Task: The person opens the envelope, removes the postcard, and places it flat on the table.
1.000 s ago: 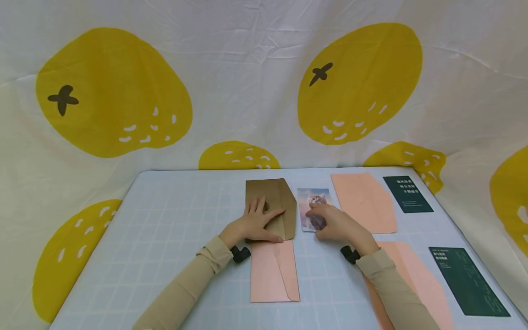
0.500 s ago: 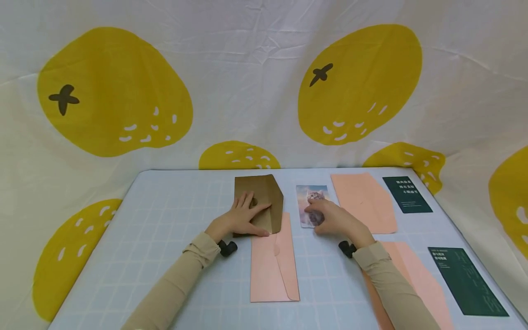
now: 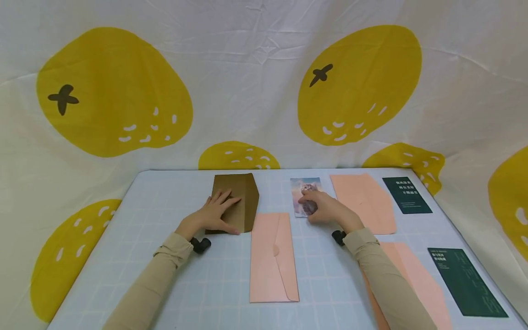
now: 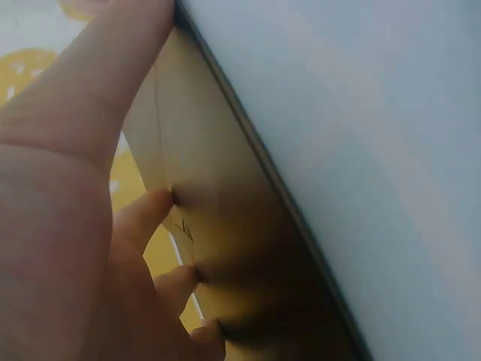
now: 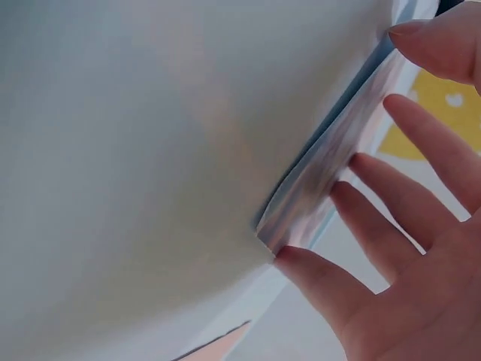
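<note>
The table under a pale blue gridded cover backs everything flat, which is probably why pressure from above is enough to control thin paper. The wide pale pink envelope, partly hidden by the right sleeve, and the smaller peach paper envelope beyond the right fingers lie untouched, each with a dark green printed card to its right, seemingly laid out as pairs. The long, closed pink paper envelope lies nearer the person than the fingertips, between the two hands. The brown paper envelope with a pointed flap lies under the left hand, likely pressed broadly to keep it flat and straight. Smallest, the glossy rectangular kitten card lies under the right fingers; the light contact presumably avoids bending it.

The left fingers are spread wide, their tips on the brown face, the thumb at its near edge. The right hand has its fingers apart, tips touching the card's face, thumb at its near edge; neither hand clamps anything.
</note>
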Action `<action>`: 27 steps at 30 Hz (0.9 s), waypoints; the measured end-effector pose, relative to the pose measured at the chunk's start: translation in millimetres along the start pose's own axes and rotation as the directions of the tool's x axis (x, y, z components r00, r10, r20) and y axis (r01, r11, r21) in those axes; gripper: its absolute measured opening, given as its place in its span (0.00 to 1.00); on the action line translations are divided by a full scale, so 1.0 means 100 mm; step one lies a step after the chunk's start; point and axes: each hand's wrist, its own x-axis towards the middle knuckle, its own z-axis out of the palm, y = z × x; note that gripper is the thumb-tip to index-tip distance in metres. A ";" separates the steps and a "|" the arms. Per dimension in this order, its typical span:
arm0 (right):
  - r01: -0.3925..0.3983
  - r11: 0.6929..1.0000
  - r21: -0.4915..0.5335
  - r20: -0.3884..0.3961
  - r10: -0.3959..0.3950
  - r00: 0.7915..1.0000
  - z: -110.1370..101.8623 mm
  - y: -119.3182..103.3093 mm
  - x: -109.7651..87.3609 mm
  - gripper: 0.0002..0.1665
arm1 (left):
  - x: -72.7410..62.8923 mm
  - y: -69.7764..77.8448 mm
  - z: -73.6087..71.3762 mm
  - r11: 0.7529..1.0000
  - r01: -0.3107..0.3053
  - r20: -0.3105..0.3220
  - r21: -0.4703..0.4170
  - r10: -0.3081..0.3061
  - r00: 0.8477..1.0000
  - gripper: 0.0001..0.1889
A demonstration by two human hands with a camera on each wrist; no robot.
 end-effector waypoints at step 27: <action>-0.098 0.992 0.085 -0.062 0.104 0.993 -0.01 -0.04 0.40 0.38 | -0.74 -0.84 -0.25 0.983 0.088 -0.143 -0.162 -0.112 0.983 0.50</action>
